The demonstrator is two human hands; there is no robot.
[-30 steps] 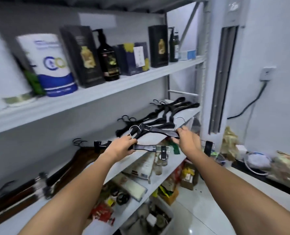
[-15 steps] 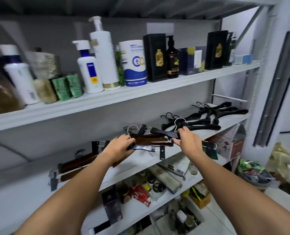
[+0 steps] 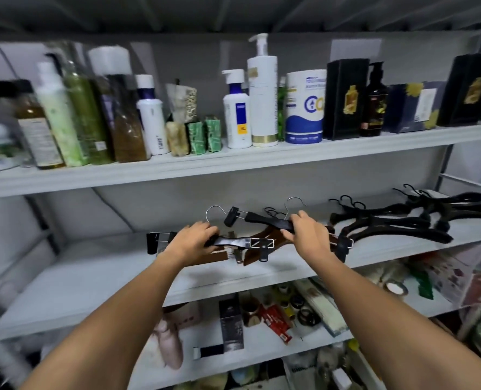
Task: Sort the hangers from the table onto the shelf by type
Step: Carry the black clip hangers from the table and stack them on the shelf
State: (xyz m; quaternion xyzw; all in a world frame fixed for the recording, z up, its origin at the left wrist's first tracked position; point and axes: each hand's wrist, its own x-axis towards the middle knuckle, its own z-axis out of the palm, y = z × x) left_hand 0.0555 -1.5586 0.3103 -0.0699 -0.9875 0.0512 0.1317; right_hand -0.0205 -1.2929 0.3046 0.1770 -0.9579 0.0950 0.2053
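Note:
My left hand (image 3: 190, 242) grips a black clip hanger (image 3: 235, 242) with a metal hook, held just above the middle shelf (image 3: 93, 280). A second black clip hanger (image 3: 262, 218) is gripped by my right hand (image 3: 307, 233), a little higher and further back. Brown wooden clip hangers (image 3: 264, 240) lie on the shelf directly under both held hangers. To the right on the same shelf lies a pile of black plastic hangers (image 3: 397, 223).
The upper shelf (image 3: 233, 161) carries bottles, soap bars, a paper roll and dark boxes. The lower shelf (image 3: 262, 342) holds small boxes, tape rolls and packets. The left part of the middle shelf is bare white board. A shelf post (image 3: 447, 156) stands at the right.
My view has swung left along the shelving. Both hands, each still holding its clip hanger, now hover over the brown wooden hangers rather than to their right.

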